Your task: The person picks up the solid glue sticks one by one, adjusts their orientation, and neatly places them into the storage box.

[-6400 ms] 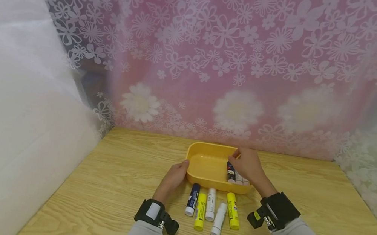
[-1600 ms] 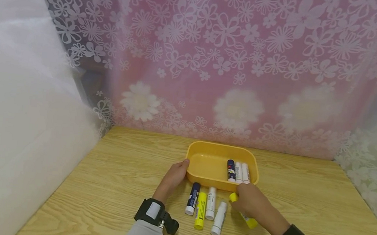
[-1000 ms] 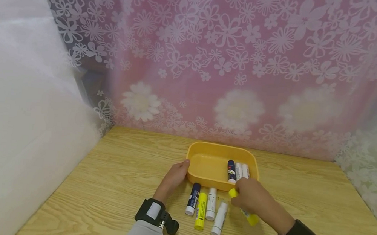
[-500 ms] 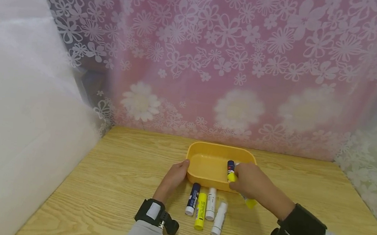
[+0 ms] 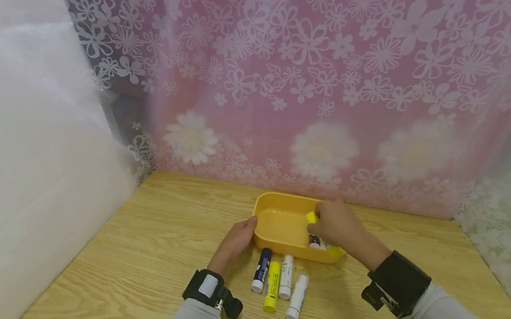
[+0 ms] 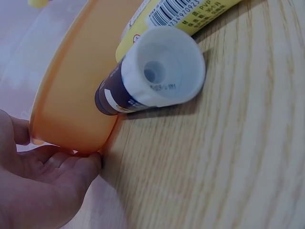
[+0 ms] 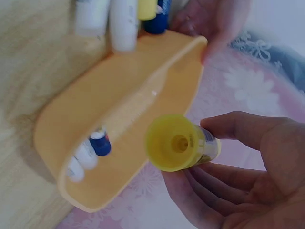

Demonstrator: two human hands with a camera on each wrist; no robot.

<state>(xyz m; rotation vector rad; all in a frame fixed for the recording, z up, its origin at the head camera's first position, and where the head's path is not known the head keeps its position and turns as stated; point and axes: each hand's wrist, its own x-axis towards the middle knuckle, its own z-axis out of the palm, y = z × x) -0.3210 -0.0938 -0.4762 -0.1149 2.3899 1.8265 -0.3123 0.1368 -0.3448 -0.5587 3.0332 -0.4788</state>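
Observation:
My left hand [image 5: 236,241] grips the left end of a yellow plastic tray [image 5: 281,248], thumb at the rim and fingers underneath. My right hand [image 5: 340,230] holds a yellow glue stick [image 7: 164,155] between thumb and fingers, over the tray's right part. Inside the tray at that end lie a dark-blue glue stick [image 7: 100,144] and two white glue sticks [image 7: 86,155], partly hidden by the right hand in the head view. In front of the tray, on the table, lie a dark-blue glue stick [image 5: 261,270], a yellow one [image 5: 272,287] and two white ones [image 5: 297,298].
The wooden table [image 5: 158,253] reaches back to a pink flowered curtain [image 5: 254,77] close behind the tray. A white sheet [image 5: 43,159] hangs along the left side. Black camera straps sit on both wrists.
The right hand has picked up the yellow glue stick from the table at the right, then lifted it up and back over the tray's right end. The left hand has stayed on the tray.

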